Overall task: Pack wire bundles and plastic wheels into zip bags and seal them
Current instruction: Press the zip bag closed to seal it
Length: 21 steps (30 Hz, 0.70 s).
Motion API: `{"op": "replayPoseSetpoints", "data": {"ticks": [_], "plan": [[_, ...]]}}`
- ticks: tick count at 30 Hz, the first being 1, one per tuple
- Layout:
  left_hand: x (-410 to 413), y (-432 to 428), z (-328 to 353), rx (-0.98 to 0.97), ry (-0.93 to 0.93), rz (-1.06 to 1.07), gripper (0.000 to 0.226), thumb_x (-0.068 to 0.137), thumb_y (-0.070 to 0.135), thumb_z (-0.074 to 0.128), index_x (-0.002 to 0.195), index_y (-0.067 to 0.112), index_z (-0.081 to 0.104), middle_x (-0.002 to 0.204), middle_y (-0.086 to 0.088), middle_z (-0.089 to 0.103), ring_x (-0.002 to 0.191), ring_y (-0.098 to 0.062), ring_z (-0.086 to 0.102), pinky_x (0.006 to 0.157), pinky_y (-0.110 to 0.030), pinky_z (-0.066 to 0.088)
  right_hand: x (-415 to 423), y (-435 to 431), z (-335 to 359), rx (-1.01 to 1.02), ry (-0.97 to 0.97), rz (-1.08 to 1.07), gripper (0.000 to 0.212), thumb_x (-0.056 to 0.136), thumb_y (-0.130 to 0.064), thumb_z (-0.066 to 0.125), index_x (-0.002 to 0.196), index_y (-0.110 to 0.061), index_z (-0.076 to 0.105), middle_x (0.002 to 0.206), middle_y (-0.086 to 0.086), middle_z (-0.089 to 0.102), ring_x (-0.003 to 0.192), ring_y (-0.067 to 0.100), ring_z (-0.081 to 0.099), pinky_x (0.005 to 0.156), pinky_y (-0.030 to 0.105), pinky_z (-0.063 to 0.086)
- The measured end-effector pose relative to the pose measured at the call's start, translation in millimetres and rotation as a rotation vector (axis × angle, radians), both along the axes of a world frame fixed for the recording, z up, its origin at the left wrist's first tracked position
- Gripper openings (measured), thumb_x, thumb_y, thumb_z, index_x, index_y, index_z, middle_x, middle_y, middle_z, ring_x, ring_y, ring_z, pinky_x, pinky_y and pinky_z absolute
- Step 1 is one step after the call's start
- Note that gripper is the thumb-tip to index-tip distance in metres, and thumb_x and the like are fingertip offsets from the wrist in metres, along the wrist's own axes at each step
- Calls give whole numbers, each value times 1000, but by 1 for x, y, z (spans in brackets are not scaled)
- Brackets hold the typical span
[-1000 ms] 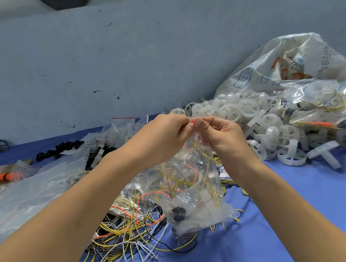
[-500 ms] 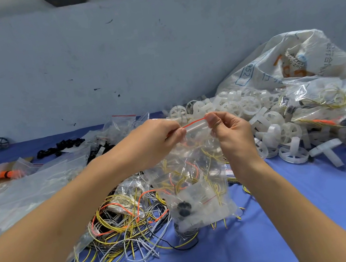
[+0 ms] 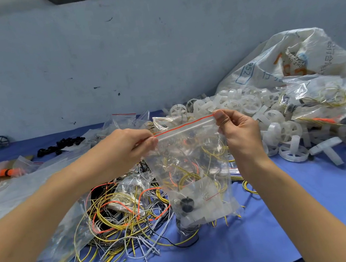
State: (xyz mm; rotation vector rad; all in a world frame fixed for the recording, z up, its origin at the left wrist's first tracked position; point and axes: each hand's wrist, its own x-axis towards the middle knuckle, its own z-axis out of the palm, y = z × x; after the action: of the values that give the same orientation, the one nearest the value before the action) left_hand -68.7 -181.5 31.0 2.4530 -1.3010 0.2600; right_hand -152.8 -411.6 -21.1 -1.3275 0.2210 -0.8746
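Observation:
I hold a clear zip bag (image 3: 192, 163) upright above the blue table. A red line runs along its zip strip (image 3: 183, 126). My left hand (image 3: 125, 147) pinches the left end of the strip and my right hand (image 3: 237, 126) pinches the right end, so the strip is stretched between them. Inside the bag are yellow and orange wires, a small inner bag and a black part (image 3: 186, 203) near the bottom. A tangle of loose wires (image 3: 118, 224) lies on the table under the bag. White plastic wheels (image 3: 251, 105) are heaped to the right.
Filled clear bags (image 3: 325, 103) and a large printed sack (image 3: 287, 60) sit at the right. Empty zip bags (image 3: 125, 120), black parts (image 3: 59, 145) and flat plastic sheets (image 3: 8, 191) lie at the left. A grey wall stands behind. The table's front edge (image 3: 340, 238) runs at lower right.
My hands, pinched together at the middle of the bag's top one second ago, have slid apart along the zip strip to its two ends. The bag hangs slightly higher.

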Motion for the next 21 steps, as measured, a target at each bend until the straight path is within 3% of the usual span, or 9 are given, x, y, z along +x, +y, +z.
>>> {"op": "replayPoseSetpoints", "data": {"ticks": [4, 8, 14, 21], "plan": [[-1, 10, 0, -7, 3, 12, 53, 84, 68, 24, 86, 30, 63, 71, 12, 64, 64, -6, 62, 63, -34, 53, 0, 0, 0, 16, -3, -6, 8, 94, -24, 66, 88, -21, 71, 67, -17, 64, 61, -5, 53, 67, 12, 47], [-1, 15, -1, -18, 13, 20, 34, 93, 55, 34, 83, 37, 61, 77, 26, 62, 65, -3, 61, 59, -25, 49, 1, 1, -1, 17, -2, -8, 10, 94, -25, 67, 86, -21, 71, 67, -17, 64, 62, -3, 52, 68, 14, 46], [-4, 21, 0, -29, 30, 37, 23, 100, 38, 44, 84, 38, 61, 76, 13, 65, 65, -11, 62, 62, -33, 51, -2, 0, -2, 20, -9, 2, 10, 94, -26, 67, 86, -21, 71, 66, -19, 65, 63, -5, 54, 68, 12, 47], [-7, 24, 0, -83, 36, 39, 23, 97, 39, 48, 87, 34, 68, 72, 13, 65, 61, -16, 60, 57, -32, 47, -7, 0, -1, 33, -6, 26, 10, 93, -28, 68, 87, -20, 72, 63, -18, 61, 58, -2, 50, 64, 14, 46]]}}
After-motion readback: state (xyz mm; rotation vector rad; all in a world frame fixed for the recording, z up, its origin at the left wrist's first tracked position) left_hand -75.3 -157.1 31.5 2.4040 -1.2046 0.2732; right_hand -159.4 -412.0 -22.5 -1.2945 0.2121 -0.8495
